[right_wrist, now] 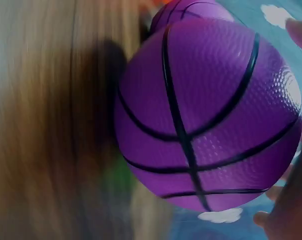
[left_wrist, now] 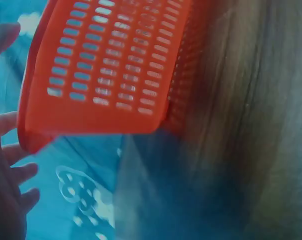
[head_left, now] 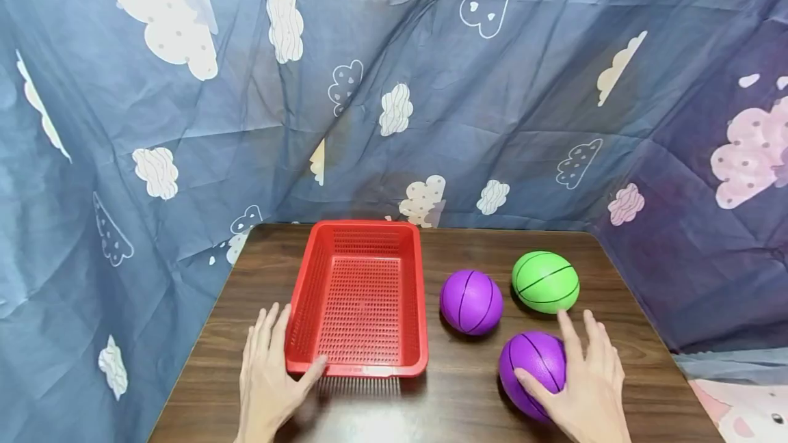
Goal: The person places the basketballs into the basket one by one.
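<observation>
A red plastic basket (head_left: 363, 313) with perforated walls stands on the table, nothing inside it. At its near left corner is my left hand (head_left: 271, 368), fingers spread along the outer side and thumb by the front rim. The left wrist view shows the basket's slotted wall (left_wrist: 111, 65) close up, with the fingertips around the corner. My right hand (head_left: 585, 381) lies over the right side of the nearer purple ball (head_left: 532, 374), thumb and fingers spread apart. Black lines cross this ball (right_wrist: 206, 115) in the right wrist view; whether the fingers touch it I cannot tell.
Another purple ball (head_left: 471, 302) sits between the basket and the right-hand ball. Behind them rests a green ball (head_left: 545, 282). The brown wooden table (head_left: 468, 395) meets a blue cloud-print curtain (head_left: 394, 156) at its back edge, with cloth along both sides.
</observation>
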A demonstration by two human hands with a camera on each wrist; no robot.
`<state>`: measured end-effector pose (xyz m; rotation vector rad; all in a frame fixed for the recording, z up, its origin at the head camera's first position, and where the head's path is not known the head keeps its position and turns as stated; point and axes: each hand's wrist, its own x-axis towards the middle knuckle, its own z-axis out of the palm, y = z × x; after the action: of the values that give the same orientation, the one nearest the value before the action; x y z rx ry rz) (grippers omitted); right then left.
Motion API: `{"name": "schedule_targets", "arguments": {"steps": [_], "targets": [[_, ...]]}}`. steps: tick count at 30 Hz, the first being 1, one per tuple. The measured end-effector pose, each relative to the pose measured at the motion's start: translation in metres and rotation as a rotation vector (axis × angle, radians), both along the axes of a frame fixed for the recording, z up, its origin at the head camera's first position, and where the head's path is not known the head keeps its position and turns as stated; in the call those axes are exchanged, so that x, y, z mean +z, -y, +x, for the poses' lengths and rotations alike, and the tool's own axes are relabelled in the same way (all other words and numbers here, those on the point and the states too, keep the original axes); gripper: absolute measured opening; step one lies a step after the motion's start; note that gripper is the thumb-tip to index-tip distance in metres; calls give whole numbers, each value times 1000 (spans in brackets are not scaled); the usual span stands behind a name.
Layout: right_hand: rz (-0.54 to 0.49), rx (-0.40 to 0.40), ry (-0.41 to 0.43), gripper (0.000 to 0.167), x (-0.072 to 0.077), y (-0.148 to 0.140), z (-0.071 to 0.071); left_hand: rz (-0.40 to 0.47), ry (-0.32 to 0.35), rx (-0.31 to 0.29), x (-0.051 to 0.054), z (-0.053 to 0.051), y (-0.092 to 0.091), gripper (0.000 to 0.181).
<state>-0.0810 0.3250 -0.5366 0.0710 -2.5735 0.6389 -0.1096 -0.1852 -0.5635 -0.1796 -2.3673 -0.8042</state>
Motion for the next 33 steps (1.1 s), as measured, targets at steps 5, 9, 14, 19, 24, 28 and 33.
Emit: {"name": "schedule_targets", "arguments": {"steps": [5, 9, 14, 19, 24, 28, 33], "targets": [[143, 82, -34, 118, 11, 2, -10, -191, 0, -56, 11, -8, -7, 111], [153, 105, -53, 114, 19, 4, -14, -233, -21, -75, 15, -11, -12, 111], [153, 111, -51, 118, 25, 6, -16, -245, -18, -86, 18, -11, -14, 113], [164, 115, -51, 120, 29, 8, -18, -253, 9, -102, 21, -12, -16, 117], [166, 127, -56, 118, 34, 12, -20, -260, -10, -105, 23, -14, -18, 113], [162, 132, -60, 117, 36, 15, -23, -267, -30, -105, 25, -17, -21, 110], [176, 138, -60, 115, 36, 17, -24, -263, -9, -108, 25, -16, -24, 112]]}}
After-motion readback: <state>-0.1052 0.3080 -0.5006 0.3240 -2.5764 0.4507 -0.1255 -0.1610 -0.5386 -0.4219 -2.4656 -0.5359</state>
